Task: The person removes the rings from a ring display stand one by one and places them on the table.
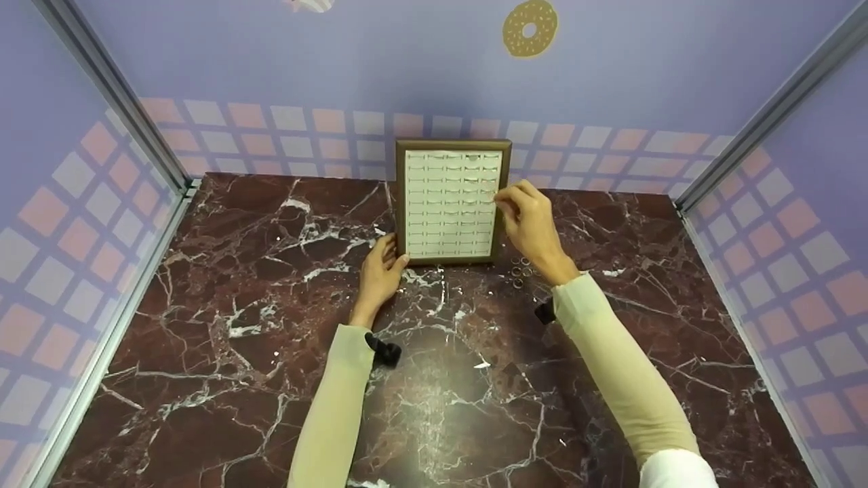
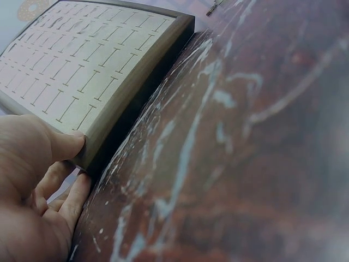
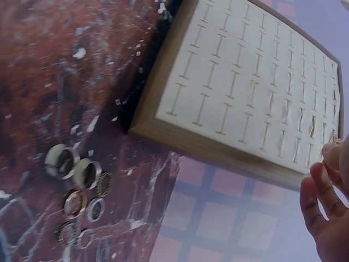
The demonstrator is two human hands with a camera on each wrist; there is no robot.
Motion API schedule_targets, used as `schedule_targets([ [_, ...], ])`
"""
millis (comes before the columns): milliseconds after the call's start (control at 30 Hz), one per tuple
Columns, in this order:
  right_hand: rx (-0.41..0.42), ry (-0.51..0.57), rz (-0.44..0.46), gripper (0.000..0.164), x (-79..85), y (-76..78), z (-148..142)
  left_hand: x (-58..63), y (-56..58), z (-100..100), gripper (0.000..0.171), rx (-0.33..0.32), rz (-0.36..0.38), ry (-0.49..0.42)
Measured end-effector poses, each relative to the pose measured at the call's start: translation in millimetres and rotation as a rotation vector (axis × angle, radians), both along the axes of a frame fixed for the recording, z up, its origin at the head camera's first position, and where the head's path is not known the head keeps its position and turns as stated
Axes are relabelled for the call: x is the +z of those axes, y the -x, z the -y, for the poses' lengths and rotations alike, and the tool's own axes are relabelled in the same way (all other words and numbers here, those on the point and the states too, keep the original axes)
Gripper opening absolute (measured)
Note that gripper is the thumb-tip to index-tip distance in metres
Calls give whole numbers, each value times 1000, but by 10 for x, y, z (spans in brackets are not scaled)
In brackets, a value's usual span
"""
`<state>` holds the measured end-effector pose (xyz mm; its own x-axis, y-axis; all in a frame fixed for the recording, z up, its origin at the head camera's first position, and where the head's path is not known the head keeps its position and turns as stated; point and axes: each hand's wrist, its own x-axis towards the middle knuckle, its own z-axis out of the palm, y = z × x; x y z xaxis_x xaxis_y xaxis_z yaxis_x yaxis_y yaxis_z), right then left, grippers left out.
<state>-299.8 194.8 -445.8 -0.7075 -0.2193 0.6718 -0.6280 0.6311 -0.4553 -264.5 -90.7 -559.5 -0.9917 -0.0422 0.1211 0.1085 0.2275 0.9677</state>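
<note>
A ring display board (image 1: 441, 260) with a brown wooden frame and a white slotted pad stands tilted up near the back wall. My left hand (image 1: 380, 274) holds its lower left corner, the thumb on the front of the frame and the fingers behind and below, as the left wrist view shows. At the pad's right edge, my right hand (image 1: 532, 220) pinches a small gold-coloured ring (image 3: 337, 140), mostly hidden by the fingertips. Several rings (image 3: 75, 203), silver and gold in colour, lie on the table by the board's lower right corner. Some upper right slots look parted.
The dark red marbled table (image 1: 237, 379) has white veins and small white flecks. Purple panels with pink and white squares, the back wall (image 1: 271, 61) among them, enclose it on three sides. Metal rails (image 1: 115, 339) run along the table's sides.
</note>
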Motion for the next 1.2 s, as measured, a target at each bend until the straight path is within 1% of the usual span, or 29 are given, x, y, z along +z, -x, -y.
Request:
schedule_targets([
  [300,4,-29,65,8,-214,-148,-247,6,-9,-2,54,8,-11,-14],
  [533,-4,-41,79,8,-369,-216,-388,-13,-4,-2,54,7,-15,-15],
  [933,-15,-80,95,6,-540,-359,-557,12,-13,-7,54,-8,-18,-39],
  [1200,-9,-105,146,8,-642,-449,-660,9,-5,-12,54,1,-13,-32],
])
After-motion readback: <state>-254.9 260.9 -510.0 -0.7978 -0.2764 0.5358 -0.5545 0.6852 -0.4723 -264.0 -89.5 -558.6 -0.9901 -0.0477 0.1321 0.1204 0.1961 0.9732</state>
